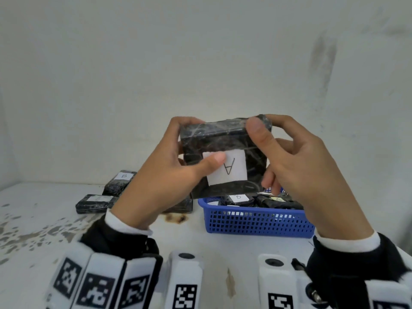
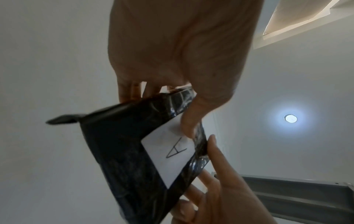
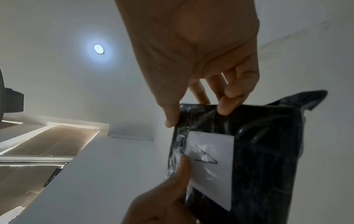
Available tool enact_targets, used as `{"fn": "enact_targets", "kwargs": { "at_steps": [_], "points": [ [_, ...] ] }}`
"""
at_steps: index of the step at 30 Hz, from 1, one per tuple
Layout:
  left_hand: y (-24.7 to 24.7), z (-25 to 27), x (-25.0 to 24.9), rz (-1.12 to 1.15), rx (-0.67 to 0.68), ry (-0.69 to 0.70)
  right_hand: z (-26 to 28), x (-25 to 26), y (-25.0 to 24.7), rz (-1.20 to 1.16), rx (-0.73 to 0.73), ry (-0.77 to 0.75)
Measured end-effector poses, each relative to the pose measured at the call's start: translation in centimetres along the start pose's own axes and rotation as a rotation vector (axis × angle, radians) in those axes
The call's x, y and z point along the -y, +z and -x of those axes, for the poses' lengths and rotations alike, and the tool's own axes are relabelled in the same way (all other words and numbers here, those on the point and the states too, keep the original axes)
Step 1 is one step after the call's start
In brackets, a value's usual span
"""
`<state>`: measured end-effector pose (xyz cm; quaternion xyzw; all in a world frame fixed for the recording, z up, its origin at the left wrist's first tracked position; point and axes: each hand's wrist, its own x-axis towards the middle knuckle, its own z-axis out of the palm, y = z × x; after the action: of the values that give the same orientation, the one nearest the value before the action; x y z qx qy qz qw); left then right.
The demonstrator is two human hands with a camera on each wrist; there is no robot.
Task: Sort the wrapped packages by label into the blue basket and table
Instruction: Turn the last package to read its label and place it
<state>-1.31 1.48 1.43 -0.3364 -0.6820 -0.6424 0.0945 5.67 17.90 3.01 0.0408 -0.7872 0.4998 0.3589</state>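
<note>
We grip the A-labelled package (image 1: 225, 157) in both hands — left hand (image 1: 169, 172), right hand (image 1: 296, 161) — above the blue basket (image 1: 256, 221); our left thumb half-covers the label, so we might misread it.

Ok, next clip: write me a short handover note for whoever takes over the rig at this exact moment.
Left hand: grips the black film-wrapped package with the white paper label marked A, thumb on the label.
Right hand: grips the same package at its top right corner; it is held up above the table.
Blue plastic mesh basket: holds several wrapped packages; one label looks like B, another like A, so it seems unsorted.
Stained white table: wrapped packages lie left of the basket, one labelled B; another's label is unreadable.
Done: some packages laid out on the table.
Left: place the A package, then sort the rest.
</note>
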Motion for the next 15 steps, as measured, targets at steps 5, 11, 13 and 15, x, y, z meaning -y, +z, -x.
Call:
{"fn": "enact_targets", "kwargs": {
  "at_steps": [5, 11, 13, 15],
  "points": [
    [-0.7, -0.7, 0.7, 0.068, -0.172, 0.027, -0.2, -0.9, -0.3, 0.03, 0.042, -0.037],
    [-2.4, -0.6, 0.7, 0.276, -0.221, -0.031, -0.5, -2.2, 0.6, 0.03, 0.121, 0.043],
    [-2.8, -0.6, 1.1, 0.271, -0.184, -0.086, -0.5, -2.9, 1.5, -0.085, 0.214, 0.095],
    [-3.2, -0.8, 1.8, 0.228, -0.171, -0.162, -0.7, -3.5, 3.0, -0.242, 0.261, 0.151]
  ]
}}
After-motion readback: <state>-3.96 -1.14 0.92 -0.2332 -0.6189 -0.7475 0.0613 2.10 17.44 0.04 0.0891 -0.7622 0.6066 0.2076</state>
